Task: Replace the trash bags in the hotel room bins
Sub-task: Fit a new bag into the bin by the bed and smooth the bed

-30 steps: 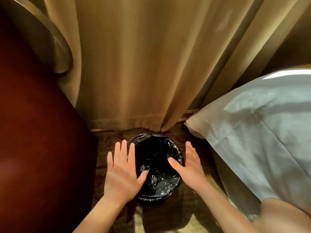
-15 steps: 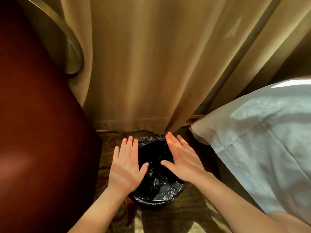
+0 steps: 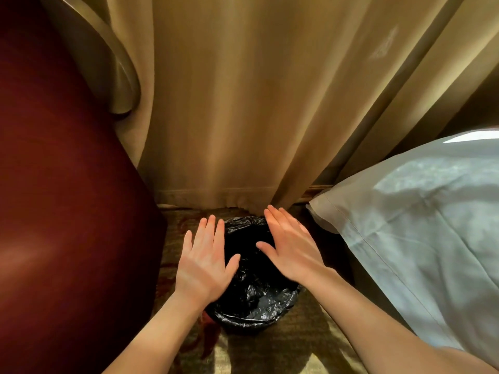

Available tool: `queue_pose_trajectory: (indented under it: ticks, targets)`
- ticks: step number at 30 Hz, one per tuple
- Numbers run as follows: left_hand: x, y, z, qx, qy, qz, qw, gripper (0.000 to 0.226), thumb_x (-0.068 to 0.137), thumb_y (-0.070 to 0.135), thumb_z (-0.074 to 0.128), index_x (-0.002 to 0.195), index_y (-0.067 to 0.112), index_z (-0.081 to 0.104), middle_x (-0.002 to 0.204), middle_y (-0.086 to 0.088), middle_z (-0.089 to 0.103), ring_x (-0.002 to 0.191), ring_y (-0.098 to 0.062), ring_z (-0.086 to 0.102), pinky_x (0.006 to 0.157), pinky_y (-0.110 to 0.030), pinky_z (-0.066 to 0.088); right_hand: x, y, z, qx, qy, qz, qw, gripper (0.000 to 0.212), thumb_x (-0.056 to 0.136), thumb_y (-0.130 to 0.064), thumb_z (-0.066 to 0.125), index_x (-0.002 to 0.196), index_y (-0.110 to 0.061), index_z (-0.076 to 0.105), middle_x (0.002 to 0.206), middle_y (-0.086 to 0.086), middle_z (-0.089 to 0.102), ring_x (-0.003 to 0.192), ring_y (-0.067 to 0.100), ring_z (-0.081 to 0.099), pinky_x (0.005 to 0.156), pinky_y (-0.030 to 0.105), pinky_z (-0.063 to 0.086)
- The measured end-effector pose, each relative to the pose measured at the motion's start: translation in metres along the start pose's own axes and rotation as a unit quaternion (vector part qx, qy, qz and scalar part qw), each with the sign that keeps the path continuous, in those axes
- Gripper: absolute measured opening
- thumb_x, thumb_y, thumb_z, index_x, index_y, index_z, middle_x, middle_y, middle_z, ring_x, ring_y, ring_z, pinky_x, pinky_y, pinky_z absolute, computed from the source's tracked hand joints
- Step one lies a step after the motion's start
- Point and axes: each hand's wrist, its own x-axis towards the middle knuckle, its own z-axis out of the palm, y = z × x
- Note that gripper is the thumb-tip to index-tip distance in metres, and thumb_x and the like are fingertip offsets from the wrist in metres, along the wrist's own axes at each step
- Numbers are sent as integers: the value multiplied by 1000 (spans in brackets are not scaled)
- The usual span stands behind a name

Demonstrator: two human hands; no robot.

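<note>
A small round bin lined with a black trash bag stands on the carpet at the foot of the curtain. The bag's crinkled edge is folded over the rim. My left hand hovers flat over the bin's left side, fingers spread, holding nothing. My right hand is flat over the bin's right and far side, fingers apart and pointing toward the curtain, also empty. Both hands hide part of the rim.
A dark red rounded piece of furniture fills the left. Beige curtains hang just behind the bin. A bed with a white pillow crowds the right. Patterned carpet lies in front.
My right hand has moved from the bin's right edge forward and over the bin toward the curtain. My left hand stays over the left rim. The view has shifted slightly.
</note>
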Motion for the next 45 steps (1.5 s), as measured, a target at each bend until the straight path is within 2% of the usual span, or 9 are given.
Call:
queue_pose_trajectory:
  ticks: [7, 13, 15, 18, 22, 27, 31, 35, 45]
  targets:
    - [11, 0, -15, 5, 11, -32, 999, 79, 92, 58, 33, 150, 5, 37, 157, -18, 35, 147, -33, 31, 114, -58, 30, 2, -6, -12, 7, 0, 23, 1000, 73, 99, -57, 42, 158, -24, 16, 166, -7, 15, 154, 15, 8, 123, 39, 16]
    - [8, -7, -62, 12, -12, -59, 998, 78, 90, 54, 32, 146, 0, 42, 151, -26, 41, 142, -39, 37, 109, -60, 37, 4, -19, -61, 32, -18, 35, 999, 72, 99, -56, 43, 157, -22, 20, 166, -4, 18, 153, 18, 12, 124, 39, 19]
    - [3, -1, -96, 16, -32, -85, 996, 78, 92, 55, 30, 151, 4, 35, 156, -22, 35, 147, -35, 29, 114, -56, 31, -3, -27, -89, 37, -36, 44, 998, 72, 99, -58, 41, 158, -22, 20, 166, -4, 17, 153, 18, 11, 124, 39, 18]
    - [0, 9, -164, 6, -46, -104, 993, 77, 95, 53, 43, 155, 7, 25, 161, -19, 25, 151, -31, 17, 119, -54, 24, -14, -44, -147, 33, -51, 44, 997, 73, 98, -58, 41, 158, -22, 20, 165, -4, 19, 153, 18, 13, 121, 39, 18]
    - [0, 38, -271, 50, -96, -98, 989, 79, 97, 59, 31, 158, 17, 4, 166, -12, 6, 153, -29, -1, 123, -50, 13, -31, -68, -240, 27, -51, 33, 998, 72, 97, -58, 45, 156, -22, 26, 162, -2, 29, 150, 20, 20, 122, 40, 23]
    - [-10, 82, -397, 20, -95, -72, 993, 77, 95, 57, 41, 158, 21, 15, 164, -12, 18, 153, -31, 8, 121, -52, 20, -58, -97, -366, 6, -34, 16, 999, 71, 96, -54, 50, 154, -18, 33, 156, 3, 39, 145, 25, 31, 117, 42, 30]
    - [-21, 117, -491, 4, -111, -61, 992, 76, 95, 56, 42, 158, 22, 15, 164, -10, 17, 153, -31, 6, 121, -53, 18, -85, -114, -457, 2, -5, 25, 1000, 69, 93, -51, 58, 150, -16, 42, 150, 6, 48, 140, 27, 40, 113, 43, 36]
    - [-34, 149, -567, 6, -103, -43, 994, 76, 94, 56, 43, 157, 22, 18, 163, -11, 21, 152, -32, 11, 119, -54, 21, -118, -123, -532, -16, -3, 23, 1000, 69, 93, -54, 55, 150, -18, 40, 150, 4, 48, 139, 26, 40, 113, 41, 37]
    - [-37, 184, -649, 13, -92, 51, 994, 76, 94, 59, 38, 157, 26, 13, 164, -9, 19, 152, -32, 12, 120, -52, 21, -185, -137, -614, -54, 28, 87, 994, 69, 93, -54, 55, 150, -19, 39, 149, 4, 48, 138, 25, 42, 112, 38, 37]
